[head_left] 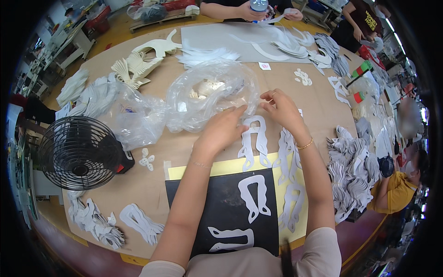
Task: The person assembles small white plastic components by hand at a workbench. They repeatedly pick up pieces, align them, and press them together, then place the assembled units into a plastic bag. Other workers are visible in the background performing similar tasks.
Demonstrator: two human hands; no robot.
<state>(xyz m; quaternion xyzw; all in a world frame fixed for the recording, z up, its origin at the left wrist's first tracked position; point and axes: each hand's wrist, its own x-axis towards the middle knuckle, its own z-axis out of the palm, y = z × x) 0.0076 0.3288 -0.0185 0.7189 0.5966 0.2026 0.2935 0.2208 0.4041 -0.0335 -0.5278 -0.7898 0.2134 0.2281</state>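
A clear plastic bag [184, 99] lies open-mouthed in the middle of the table, with small cream pieces [210, 87] inside. My left hand [224, 127] rests at its near right edge, thumb apart from the outstretched fingers. Just right of the bag is my right hand [282, 110], its fingers curved and apart; whether it touches the plastic I cannot tell. Neither hand visibly holds anything. Below them lies a white-grey frame-shaped cutout [247, 147]. Two similar cutouts, an upper one [247, 196] and a lower one [249, 237], lie on a black board [221, 194].
A black fan [78, 154] stands at the left. Stacked grey pieces [350, 171] are on the right; more cutouts [290, 203] lie on a yellow sheet [302, 226]. White strips [210, 57] lie toward the far side, where another person's hand [251, 11] holds a bottle [259, 4].
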